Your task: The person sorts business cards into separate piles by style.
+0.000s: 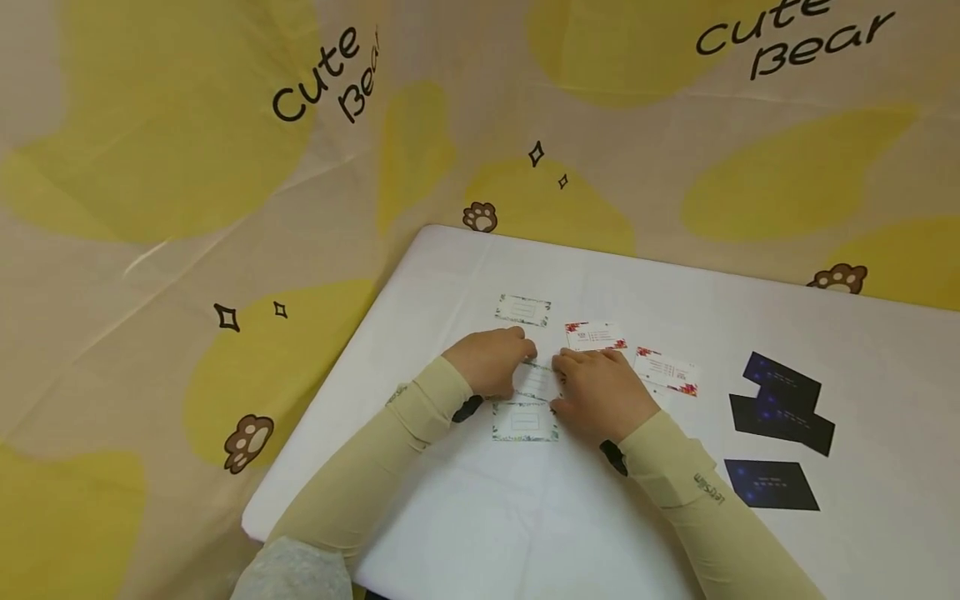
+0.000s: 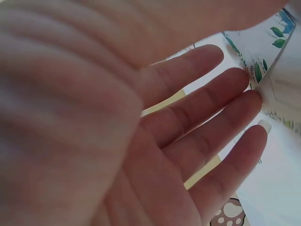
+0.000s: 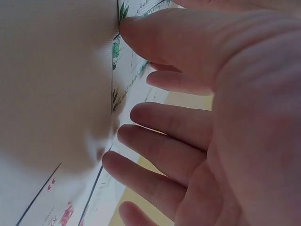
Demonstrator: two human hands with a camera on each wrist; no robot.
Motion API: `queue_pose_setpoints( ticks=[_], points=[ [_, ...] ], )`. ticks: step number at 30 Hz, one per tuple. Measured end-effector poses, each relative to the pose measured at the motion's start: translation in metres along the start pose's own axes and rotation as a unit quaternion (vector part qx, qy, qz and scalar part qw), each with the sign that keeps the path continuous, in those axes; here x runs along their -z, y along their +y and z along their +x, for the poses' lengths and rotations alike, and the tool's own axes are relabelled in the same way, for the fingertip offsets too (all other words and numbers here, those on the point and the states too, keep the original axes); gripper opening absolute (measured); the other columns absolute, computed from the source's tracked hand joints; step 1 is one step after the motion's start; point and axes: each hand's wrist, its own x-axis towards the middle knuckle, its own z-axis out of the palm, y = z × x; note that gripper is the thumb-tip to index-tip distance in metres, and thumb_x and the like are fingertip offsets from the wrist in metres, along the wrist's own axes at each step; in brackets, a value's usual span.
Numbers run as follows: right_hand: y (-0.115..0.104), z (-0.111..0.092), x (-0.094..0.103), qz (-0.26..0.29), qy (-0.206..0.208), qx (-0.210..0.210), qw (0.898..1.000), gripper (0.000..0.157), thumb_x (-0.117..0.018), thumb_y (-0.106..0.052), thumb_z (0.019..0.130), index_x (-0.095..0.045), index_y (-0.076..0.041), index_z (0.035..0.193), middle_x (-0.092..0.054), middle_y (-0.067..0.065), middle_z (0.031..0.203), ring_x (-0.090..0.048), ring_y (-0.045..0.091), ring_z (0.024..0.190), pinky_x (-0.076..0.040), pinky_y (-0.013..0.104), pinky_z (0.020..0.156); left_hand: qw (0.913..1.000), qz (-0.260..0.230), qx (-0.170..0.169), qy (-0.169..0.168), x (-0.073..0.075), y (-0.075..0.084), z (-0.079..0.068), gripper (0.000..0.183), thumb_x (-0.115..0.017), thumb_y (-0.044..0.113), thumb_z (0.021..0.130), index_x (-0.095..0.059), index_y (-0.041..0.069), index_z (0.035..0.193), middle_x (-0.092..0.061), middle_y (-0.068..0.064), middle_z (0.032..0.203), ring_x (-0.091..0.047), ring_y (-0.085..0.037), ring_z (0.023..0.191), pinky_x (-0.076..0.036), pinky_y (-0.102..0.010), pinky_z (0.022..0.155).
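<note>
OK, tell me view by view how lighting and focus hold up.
Head: soft shadows on the white table, and the lowest leafy card shows print too small to read. Left wrist: the left hand is dim and blurred toward the wrist, its fingers sharper. Right wrist: the right hand softens toward the wrist, with grey shadow beside the fingertips.

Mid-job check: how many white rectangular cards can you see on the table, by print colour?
White rectangular cards with green leafy borders: 3
White rectangular cards with red floral corners: 2
Total white cards visible: 5
</note>
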Motion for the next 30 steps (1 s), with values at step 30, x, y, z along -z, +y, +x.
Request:
queue_pose_setpoints(
  ticks=[30],
  points=[
    [0.0024, 0.0048, 0.0019, 0.010, 0.069, 0.018, 0.997, 0.051, -0.084, -0.020, 0.091, -0.070, -0.004, 0.138, -0.078, 0.013, 0.130, -0.072, 0.036, 0.125, -0.050, 0.055, 0.113, 0.9989, -0.035, -0.021, 0.022, 0.0082, -0.0065, -0.0036, 0.068, -0.087, 0.021, 0.090, -0.060, 0.013, 0.152, -0.051, -0.008, 0.136, -0.063, -0.017, 0.106, -0.056, -0.027, 0.093]
  ],
)
